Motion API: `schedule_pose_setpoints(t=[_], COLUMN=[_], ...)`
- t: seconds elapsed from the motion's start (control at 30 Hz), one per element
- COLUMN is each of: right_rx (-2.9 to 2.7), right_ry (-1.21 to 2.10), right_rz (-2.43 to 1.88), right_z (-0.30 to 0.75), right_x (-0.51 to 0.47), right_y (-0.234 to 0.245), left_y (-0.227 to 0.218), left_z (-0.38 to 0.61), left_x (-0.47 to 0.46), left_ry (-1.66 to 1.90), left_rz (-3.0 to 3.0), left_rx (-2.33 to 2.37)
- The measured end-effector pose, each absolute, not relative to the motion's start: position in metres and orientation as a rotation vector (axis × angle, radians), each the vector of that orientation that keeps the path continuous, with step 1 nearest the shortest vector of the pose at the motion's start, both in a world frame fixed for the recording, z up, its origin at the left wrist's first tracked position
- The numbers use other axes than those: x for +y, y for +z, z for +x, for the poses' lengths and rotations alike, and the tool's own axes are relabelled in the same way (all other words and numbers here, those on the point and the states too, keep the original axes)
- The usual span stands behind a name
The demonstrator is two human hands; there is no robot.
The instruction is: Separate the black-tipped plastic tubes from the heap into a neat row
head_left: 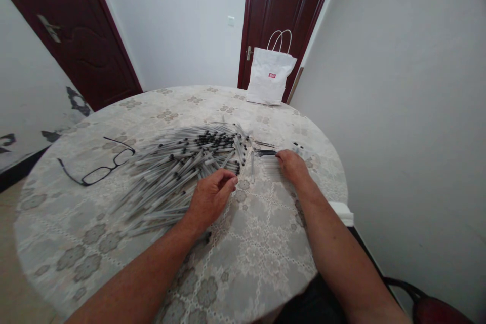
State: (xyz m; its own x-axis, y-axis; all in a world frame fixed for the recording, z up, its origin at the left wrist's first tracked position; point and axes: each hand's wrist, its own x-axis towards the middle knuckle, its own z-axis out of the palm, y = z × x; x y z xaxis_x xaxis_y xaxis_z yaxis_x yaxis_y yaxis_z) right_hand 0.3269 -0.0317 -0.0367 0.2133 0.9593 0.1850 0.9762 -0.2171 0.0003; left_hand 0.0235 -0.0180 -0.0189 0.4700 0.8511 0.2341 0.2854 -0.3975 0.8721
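Note:
A big heap of clear pen barrels with black tips point(182, 164) lies across the left and middle of a round table point(261, 243). My left hand point(210, 197) rests at the heap's near right edge, fingers curled together over the pens; what they pinch is hidden. My right hand point(291, 164) lies palm down to the right of the heap, its fingertips on a small bunch of thin dark refills point(265, 152). Its fingers are bent, and I cannot see whether they grip a refill.
Black-framed glasses point(99, 168) lie left of the heap. A white paper bag with a red logo point(269, 77) stands at the table's far edge before a dark door. A white wall is close on the right; a chair back point(429, 304) shows at bottom right.

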Motion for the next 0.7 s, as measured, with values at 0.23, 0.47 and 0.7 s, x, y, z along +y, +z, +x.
schedule_pose_setpoints(t=[0.23, 0.47, 0.7], right_rx=[-2.063, -2.296, -2.262], right_ry=[-0.273, -0.111, -0.09], right_rz=[-2.139, -2.103, -2.175], right_z=[0.287, 0.227, 0.224], right_x=[-0.053, -0.066, -0.062], right_y=[-0.016, -0.013, -0.019], left_y=[-0.021, -0.019, -0.018], left_z=[0.022, 0.022, 0.022], left_x=[-0.018, -0.019, -0.02], left_ry=[0.905, 0.919, 0.919], left_rz=[1.925, 1.952, 1.962], left_rx=[0.95, 0.944, 0.944])
